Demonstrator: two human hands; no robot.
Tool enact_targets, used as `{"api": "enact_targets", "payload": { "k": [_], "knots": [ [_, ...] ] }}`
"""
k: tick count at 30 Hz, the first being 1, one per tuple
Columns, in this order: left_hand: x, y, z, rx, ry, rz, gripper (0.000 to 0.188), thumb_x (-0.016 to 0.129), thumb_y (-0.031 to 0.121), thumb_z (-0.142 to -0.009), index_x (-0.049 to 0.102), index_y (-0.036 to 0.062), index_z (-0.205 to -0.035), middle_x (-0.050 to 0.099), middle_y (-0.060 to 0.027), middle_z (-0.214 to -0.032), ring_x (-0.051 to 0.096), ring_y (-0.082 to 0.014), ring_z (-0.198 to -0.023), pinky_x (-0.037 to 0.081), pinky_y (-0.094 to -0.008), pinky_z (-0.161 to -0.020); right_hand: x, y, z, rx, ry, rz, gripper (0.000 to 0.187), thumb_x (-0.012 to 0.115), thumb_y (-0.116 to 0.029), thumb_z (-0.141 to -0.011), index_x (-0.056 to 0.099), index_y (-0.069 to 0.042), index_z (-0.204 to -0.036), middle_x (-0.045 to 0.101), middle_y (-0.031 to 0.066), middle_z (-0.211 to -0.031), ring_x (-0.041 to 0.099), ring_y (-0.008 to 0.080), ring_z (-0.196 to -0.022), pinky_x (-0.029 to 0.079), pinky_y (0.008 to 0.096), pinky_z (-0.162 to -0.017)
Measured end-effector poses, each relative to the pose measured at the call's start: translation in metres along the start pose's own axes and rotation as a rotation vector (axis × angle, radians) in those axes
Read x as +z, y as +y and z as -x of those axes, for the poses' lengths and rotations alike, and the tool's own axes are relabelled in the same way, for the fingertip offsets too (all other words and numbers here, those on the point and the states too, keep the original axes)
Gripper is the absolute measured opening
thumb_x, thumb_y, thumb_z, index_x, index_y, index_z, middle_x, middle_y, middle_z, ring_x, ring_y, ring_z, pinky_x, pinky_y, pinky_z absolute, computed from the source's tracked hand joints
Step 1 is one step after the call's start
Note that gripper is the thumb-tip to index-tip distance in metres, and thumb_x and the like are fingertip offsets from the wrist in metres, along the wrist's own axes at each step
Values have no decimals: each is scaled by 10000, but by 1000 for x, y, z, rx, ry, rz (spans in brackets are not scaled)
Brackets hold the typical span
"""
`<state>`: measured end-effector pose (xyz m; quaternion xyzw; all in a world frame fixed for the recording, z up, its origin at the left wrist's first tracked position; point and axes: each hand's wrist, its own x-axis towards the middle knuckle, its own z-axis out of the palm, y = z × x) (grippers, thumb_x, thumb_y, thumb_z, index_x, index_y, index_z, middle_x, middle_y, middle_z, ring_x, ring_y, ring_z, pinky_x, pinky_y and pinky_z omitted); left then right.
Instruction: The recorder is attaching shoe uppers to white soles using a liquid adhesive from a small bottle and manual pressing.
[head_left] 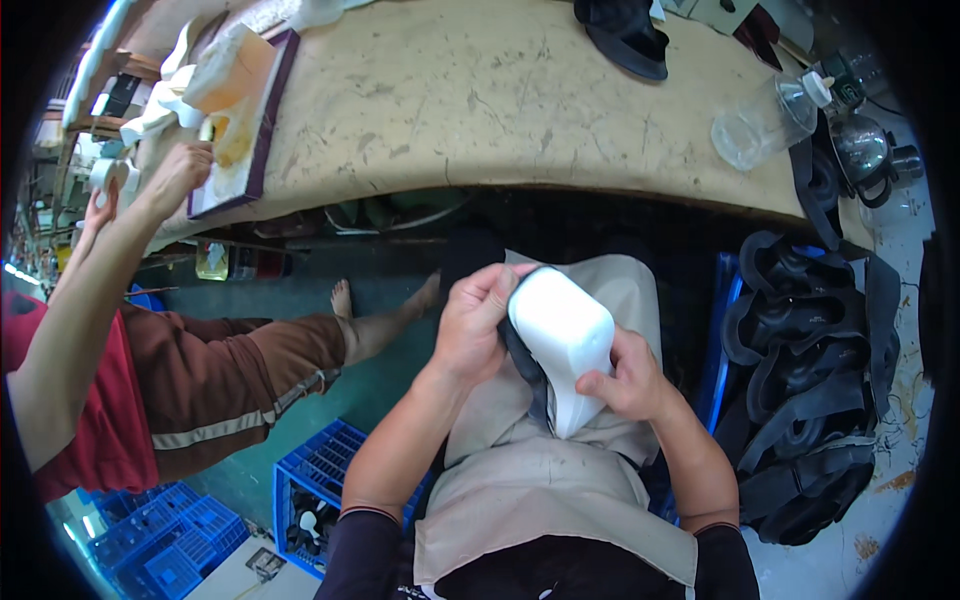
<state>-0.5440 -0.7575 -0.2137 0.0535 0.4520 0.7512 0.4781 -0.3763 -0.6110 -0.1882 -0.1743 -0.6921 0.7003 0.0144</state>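
Observation:
Above my lap I hold a glossy white shoe-shaped piece (562, 318), broad and rounded at its far end and narrowing toward me. Dark material (526, 358), apparently part of a shoe upper, lines its left side. My left hand (474, 325) pinches the far left edge, where the dark material meets the white. My right hand (632, 380) grips the right side, thumb lying on the white surface and fingers mostly hidden behind it. Beneath both hands spreads my beige apron (550, 500).
Ahead is a table with a tan cover (450, 100), carrying a clear bottle (765, 125) and a black shoe upper (625, 40). Several black uppers (800, 330) are piled at right. At left a co-worker's hand (185, 175) works over a stained board (245, 150). Blue crates (325, 465) stand lower left.

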Motion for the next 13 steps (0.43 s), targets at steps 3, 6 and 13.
{"api": "enact_targets", "payload": {
  "k": [3,6,13],
  "knots": [
    [8,9,-3,60,-30,-79,322,573,234,-1046,688,-38,-1175,692,-102,-1081,615,-148,-917,504,-254,-811,-1,-10,4,27,-22,-11,689,818,-341,-825,563,32,-1345,710,185,-1121,679,277,-948,534,365,-864],
    [22,23,-3,136,-20,-251,311,586,216,-1034,722,-53,-1112,694,-58,-980,593,-127,-870,484,-250,-781,-5,-4,16,116,-91,-72,669,833,-316,-811,573,26,-1324,708,186,-1122,685,275,-939,540,377,-871],
    [-44,-85,21,47,36,-265,795,670,412,-979,291,28,-1562,632,-74,-1245,600,-119,-948,511,-268,-802,8,96,29,70,-86,-319,772,797,-453,-862,486,-6,-1409,653,207,-1250,658,278,-1045,514,415,-982]
  ]
}}
